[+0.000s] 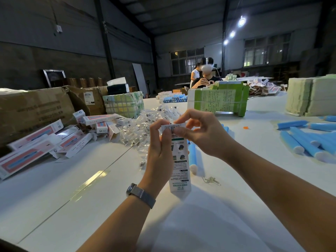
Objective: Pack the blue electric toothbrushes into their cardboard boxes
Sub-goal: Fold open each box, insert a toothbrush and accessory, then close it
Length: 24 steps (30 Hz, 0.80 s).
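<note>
A narrow white cardboard box with printed text and a barcode stands upright above the white table. My left hand grips its left side. My right hand pinches the flap at its top end. What is inside the box is hidden. Just behind it a blue toothbrush handle lies on the table. More blue toothbrush handles lie in a heap at the right. Packed pink-and-white boxes are piled at the left.
A heap of clear plastic sachets lies behind my hands. Brown cartons line the left edge. Green bundles of flat cardboard and pale stacks stand farther back. A person sits at the far end.
</note>
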Tool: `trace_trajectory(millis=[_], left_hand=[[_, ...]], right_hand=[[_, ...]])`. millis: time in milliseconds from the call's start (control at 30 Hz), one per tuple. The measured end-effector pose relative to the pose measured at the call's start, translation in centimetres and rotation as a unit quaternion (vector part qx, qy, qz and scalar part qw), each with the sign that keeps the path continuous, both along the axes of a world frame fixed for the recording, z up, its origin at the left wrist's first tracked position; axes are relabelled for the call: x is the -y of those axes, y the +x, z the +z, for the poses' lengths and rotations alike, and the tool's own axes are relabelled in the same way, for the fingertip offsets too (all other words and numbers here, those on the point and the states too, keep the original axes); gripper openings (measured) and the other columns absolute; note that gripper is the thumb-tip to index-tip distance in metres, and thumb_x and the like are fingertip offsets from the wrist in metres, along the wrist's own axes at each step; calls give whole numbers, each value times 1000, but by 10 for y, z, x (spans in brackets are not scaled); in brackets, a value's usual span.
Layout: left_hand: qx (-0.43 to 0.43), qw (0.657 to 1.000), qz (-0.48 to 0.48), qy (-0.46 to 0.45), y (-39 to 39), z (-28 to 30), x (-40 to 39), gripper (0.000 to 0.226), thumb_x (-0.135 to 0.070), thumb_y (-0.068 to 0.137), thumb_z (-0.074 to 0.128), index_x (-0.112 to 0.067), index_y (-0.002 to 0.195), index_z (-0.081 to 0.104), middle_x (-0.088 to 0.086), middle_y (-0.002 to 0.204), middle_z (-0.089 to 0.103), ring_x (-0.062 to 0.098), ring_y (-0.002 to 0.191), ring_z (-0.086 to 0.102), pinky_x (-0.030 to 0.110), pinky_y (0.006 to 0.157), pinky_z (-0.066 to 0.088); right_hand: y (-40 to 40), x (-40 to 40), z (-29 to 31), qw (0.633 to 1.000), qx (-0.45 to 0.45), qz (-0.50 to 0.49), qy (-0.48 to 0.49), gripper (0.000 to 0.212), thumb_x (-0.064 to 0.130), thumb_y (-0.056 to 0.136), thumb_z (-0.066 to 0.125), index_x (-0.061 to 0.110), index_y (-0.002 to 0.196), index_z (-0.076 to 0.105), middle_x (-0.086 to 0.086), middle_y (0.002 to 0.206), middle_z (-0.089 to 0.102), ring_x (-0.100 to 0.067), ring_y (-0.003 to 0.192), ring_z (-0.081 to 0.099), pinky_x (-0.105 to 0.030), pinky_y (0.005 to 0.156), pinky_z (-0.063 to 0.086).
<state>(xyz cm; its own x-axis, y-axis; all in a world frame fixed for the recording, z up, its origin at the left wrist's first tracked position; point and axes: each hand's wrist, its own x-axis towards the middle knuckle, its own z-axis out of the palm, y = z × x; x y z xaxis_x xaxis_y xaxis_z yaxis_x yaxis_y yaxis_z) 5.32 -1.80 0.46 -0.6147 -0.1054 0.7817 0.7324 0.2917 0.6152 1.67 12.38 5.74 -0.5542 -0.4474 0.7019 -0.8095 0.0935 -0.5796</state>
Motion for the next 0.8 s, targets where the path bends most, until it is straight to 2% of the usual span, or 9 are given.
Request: trace_trajectory(millis=[133, 200, 300, 400, 467, 533, 667, 733, 800], left_hand=[[12, 1000, -14, 8, -3, -4, 0, 20, -30, 106, 30, -34, 125, 35, -20, 101, 67, 14, 88, 72, 32, 67, 61], [20, 1000, -13, 10, -3, -5, 0, 26, -28, 107, 31, -40, 131, 35, -31, 108, 64, 5, 96, 70, 20, 69, 57], [36, 999, -8, 4, -2, -6, 0, 47, -26, 99, 32, -57, 134, 34, -33, 113, 62, 1, 104, 66, 14, 71, 54], [48, 998, -29, -6, -2, -6, -2, 61, -23, 95, 32, -69, 135, 27, -42, 122, 54, -4, 112, 61, 11, 73, 53], [53, 996, -70, -4, -2, -7, -2, 67, -16, 97, 36, -60, 143, 16, -43, 125, 54, -4, 116, 59, 10, 78, 52], [65, 992, -108, -8, -1, -7, -2, 77, -2, 91, 38, -46, 148, 11, -35, 126, 59, -1, 120, 59, 11, 83, 51], [80, 991, -111, 2, 0, -11, -1, 88, -2, 78, 40, -59, 142, 19, -32, 146, 42, 3, 136, 45, 30, 99, 49], [80, 994, -73, -17, -5, -13, 2, 84, -6, 74, 42, -61, 135, 26, -39, 138, 44, 3, 138, 42, 44, 104, 43], [83, 995, -42, -29, -7, -14, -3, 77, -8, 73, 43, -63, 127, 34, -30, 132, 51, -2, 129, 48, 51, 103, 43]], right_hand=[[-3, 3, -7, 999, 8, -35, -17, 10, 27, 90, 68, 29, 94, 59, 14, 95, 64, -10, 75, 63, -28, 60, 58], [-4, 7, -10, 998, 13, -56, -37, 9, 26, 92, 66, 27, 98, 58, 16, 95, 62, -7, 73, 64, -23, 57, 56], [-4, 12, -13, 989, -19, -139, -44, 11, 30, 94, 63, 27, 105, 61, 9, 103, 55, 1, 75, 58, -9, 57, 48], [-3, 11, -11, 985, -6, -170, -7, 28, 36, 94, 62, 22, 118, 61, 4, 101, 55, -4, 76, 61, -17, 61, 49], [-2, 10, -9, 988, 29, -148, 25, 48, 41, 90, 65, 18, 130, 55, 5, 101, 56, -12, 80, 62, -24, 66, 50], [1, 9, -8, 988, 35, -145, 46, 63, 40, 85, 72, 13, 138, 49, 1, 108, 58, -15, 85, 61, -30, 73, 53], [11, -2, 3, 983, 46, -174, 41, 65, 31, 84, 75, 10, 140, 49, -7, 117, 61, -23, 96, 62, -44, 86, 55], [16, -20, 14, 978, 67, -197, 17, 58, 34, 86, 71, 14, 138, 54, -4, 112, 63, -22, 97, 62, -46, 87, 55], [25, -48, 26, 973, 94, -211, 3, 53, 42, 83, 63, 19, 130, 61, 1, 106, 67, -18, 93, 65, -41, 82, 57]])
